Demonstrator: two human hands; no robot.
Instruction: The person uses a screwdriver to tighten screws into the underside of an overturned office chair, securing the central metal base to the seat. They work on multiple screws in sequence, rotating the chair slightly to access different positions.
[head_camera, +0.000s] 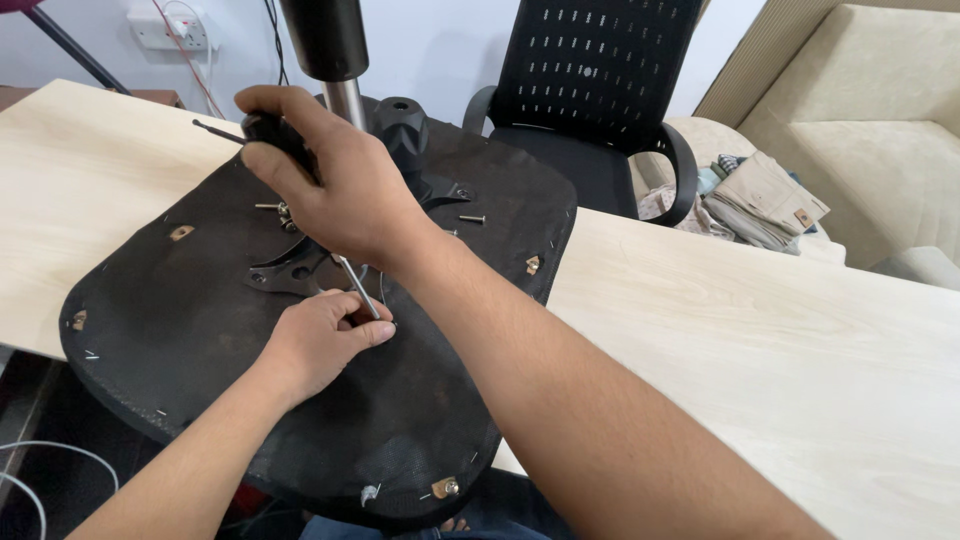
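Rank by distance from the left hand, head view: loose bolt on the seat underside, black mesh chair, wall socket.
From the left hand:
1. Loose bolt, on the upturned seat, up and to the right.
2. Wall socket, top left on the wall.
3. Black mesh chair, behind the table, top right; close to the socket's range, so these two are nearly tied.

A pale wood-grain surface (800, 340) is seen before a white wall (440, 50), where a socket (168, 27) is mounted. A black mesh office chair (595, 90) is placed behind; a beige sofa (870, 110) with folded clothes (760, 200) is seen right.
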